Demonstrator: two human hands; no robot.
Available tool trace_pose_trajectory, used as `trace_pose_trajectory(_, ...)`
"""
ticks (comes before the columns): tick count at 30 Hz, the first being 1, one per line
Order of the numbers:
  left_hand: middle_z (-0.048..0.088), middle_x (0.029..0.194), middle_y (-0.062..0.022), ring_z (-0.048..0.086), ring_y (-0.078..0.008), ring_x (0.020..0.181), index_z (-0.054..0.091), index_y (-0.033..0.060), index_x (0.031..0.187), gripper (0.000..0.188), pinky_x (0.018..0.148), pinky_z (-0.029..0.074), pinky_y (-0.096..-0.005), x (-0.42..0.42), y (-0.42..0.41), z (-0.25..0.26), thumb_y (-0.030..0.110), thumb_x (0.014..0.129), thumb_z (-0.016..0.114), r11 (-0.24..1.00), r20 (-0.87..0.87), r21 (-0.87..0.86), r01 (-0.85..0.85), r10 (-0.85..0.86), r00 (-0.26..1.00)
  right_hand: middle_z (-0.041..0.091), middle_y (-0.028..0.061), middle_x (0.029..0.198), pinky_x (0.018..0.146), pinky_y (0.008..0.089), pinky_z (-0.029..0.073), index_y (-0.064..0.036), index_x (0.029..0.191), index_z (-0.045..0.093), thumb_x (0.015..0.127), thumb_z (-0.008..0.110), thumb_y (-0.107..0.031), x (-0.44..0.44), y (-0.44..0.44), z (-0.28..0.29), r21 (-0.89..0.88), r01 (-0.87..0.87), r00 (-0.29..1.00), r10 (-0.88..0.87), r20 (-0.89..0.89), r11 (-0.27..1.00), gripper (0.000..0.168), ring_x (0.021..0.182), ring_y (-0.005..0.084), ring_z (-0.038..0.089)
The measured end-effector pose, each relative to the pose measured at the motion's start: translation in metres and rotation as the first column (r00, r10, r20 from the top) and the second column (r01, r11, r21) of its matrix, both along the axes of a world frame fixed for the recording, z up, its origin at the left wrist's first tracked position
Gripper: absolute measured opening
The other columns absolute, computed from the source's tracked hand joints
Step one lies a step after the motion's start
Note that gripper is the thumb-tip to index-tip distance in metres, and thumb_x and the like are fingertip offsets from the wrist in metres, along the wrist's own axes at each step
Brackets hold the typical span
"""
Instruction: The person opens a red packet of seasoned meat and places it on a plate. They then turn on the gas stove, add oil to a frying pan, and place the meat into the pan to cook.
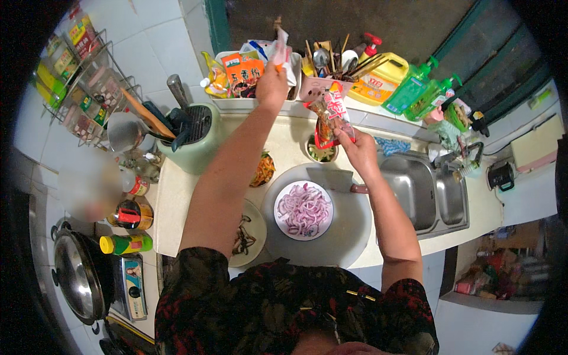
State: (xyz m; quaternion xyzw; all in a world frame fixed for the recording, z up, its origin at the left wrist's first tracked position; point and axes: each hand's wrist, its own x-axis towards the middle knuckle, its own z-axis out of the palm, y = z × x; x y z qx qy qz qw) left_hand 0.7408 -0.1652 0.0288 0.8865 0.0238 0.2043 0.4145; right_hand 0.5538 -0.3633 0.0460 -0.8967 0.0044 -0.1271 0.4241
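My left hand [273,86] is at the white storage bin [239,105] on the ledge, fingers closed around a whitish plastic packet [280,49] that sticks upward. What that packet holds is hard to tell. In my right hand [358,148] is a red-edged spice packet [332,117] with a see-through part showing brown contents. It hangs over a small bowl of sliced green vegetable [321,154]. Below, a plate of sliced red onion [304,211] sits on the round chopping board [350,239]. Behind the plate lies a cleaver [330,178], partly shaded by my right arm.
Left of the board are a bowl of shredded vegetables [264,171] and a plate of dark strips [244,235], both partly behind my left arm. A green knife block [195,151] stands further left, near a lidded wok [75,275]. The steel sink [406,195] is at right.
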Motion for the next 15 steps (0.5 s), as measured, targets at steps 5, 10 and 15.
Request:
trace_pose_trajectory(5,0.059,0.086,-0.0085,0.063,-0.0145,0.070,0.042,0.0033,0.108,0.028,0.053,0.050,-0.0288,0.018,0.040,-0.059,0.019,0.089,0.054,0.904,0.222,-0.412,0.113,-0.021,0.975,0.063,0.0173,0.071,0.060,0.0427,0.048,-0.007,0.091,0.066,0.083,0.056,-0.044,0.025,0.039,0.024,-0.263,-0.022,1.000,0.023,0.002,0.965,0.039,0.069,0.0355,0.062)
trace_pose_trajectory(10,0.059,0.089,-0.0132,0.063,-0.0204,0.070,0.039,-0.0023,0.118,0.037,0.057,0.051,-0.0315,-0.001,0.032,-0.052,0.016,0.089,0.053,0.664,0.223,-0.722,0.192,-0.039,0.974,0.063,0.0188,0.071,0.060,0.0432,0.049,-0.004,0.083,0.065,0.085,0.054,-0.036,0.072,0.086,0.051,-0.480,0.098,0.984,-0.013,0.177,0.872,0.035,0.068,0.0330,0.063)
trace_pose_trajectory(15,0.057,0.092,-0.0136,0.062,-0.0188,0.071,0.035,-0.0012,0.121,0.036,0.054,0.053,-0.0289,-0.010,0.030,-0.034,0.011,0.090,0.048,0.540,0.199,-0.828,0.151,0.030,0.980,0.064,0.0161,0.073,0.065,0.0425,0.050,-0.007,0.080,0.067,0.084,0.053,-0.036,0.124,0.118,0.043,-0.516,0.144,0.989,-0.105,0.104,0.845,0.032,0.071,0.0325,0.064)
